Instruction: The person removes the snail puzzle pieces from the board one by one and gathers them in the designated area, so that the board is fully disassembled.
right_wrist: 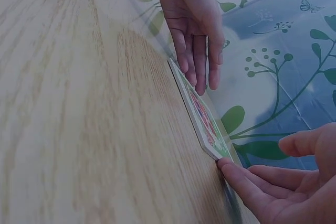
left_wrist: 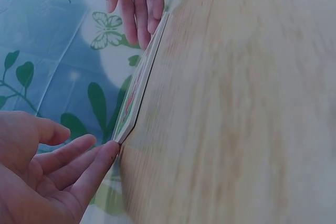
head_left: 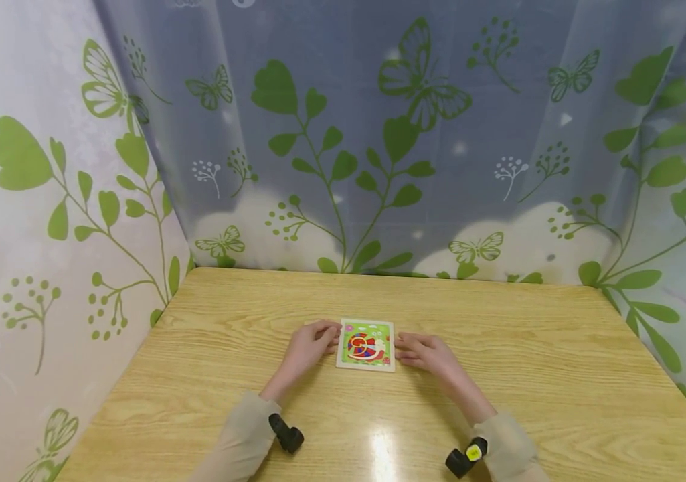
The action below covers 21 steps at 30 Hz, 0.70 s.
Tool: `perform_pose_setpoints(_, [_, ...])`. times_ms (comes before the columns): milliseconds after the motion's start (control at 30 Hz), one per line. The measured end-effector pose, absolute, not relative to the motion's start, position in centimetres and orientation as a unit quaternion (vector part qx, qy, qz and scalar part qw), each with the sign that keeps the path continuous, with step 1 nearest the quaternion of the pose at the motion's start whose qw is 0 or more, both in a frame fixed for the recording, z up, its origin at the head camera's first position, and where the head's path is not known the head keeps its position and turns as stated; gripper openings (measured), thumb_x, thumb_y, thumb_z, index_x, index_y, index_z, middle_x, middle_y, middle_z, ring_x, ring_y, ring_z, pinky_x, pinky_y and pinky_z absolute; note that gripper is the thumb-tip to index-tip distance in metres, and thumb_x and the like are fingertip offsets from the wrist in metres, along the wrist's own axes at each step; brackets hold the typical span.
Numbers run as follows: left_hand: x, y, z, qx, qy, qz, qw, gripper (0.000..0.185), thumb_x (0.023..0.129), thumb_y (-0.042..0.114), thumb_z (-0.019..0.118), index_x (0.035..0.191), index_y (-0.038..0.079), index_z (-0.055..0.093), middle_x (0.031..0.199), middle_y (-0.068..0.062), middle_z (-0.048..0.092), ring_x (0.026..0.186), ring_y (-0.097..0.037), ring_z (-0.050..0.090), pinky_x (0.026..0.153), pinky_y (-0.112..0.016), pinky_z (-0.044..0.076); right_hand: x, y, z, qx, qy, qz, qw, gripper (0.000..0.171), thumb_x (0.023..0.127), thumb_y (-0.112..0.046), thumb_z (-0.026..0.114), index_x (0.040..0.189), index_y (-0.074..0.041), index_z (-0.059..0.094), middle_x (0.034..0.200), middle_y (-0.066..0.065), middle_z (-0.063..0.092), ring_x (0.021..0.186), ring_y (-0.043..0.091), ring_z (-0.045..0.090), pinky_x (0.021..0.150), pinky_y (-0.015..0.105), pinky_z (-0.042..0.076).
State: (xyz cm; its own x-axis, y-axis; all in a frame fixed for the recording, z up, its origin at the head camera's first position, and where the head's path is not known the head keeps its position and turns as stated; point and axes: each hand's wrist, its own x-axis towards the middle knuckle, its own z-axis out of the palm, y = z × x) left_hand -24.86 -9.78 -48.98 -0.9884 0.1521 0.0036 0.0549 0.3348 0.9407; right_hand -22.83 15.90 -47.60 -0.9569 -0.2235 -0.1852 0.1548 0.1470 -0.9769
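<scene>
Between both hands (head_left: 373,351), puzzle board (head_left: 366,344), touching fingertips

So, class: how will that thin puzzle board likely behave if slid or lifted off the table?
The puzzle board looks thin, flat and straight-edged, so probably stiff and light. Lying flush on the smooth table, it should slide easily, yet its low edge may be hard to catch. It will not roll.

One puzzle board (head_left: 366,345), two hands (head_left: 311,345).

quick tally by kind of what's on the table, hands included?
Puzzle board: 1
Hands: 2, left hand and right hand, each touching a side edge of the board
Table: 1
Total: 4
</scene>
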Motion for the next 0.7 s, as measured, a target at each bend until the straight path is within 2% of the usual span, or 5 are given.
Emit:
perform_pose_setpoints(500, [-24.1, -8.6, -48.9, 0.082, 0.812, 0.575, 0.063, 0.029, 0.096, 0.022, 0.048, 0.115, 0.005, 0.062, 0.108, -0.013, 0.065, 0.094, -0.02, 0.065, 0.073, -0.025, 0.056, -21.7, 17.8, -47.7, -0.028, 0.738, -0.657, 0.153, 0.052, 0.098, -0.028, 0.044, 0.134, 0.009, 0.038, 0.13, 0.028, 0.048, 0.11, 0.033, 0.057, 0.093, 0.037, 0.048])
perform_pose_setpoints(700, [-23.7, -8.0, -49.0, 0.087, 0.802, 0.586, 0.07, 0.03, 0.096, 0.022, 0.049, 0.115, 0.004, 0.062, 0.108, -0.014, 0.065, 0.094, -0.021, 0.065, 0.074, -0.026, 0.056, -21.2, 18.7, -47.6, -0.035, 0.745, -0.648, 0.154, 0.056, 0.097, -0.03, 0.045, 0.133, 0.012, 0.037, 0.13, 0.028, 0.047, 0.11, 0.034, 0.057, 0.093, 0.038, 0.048])
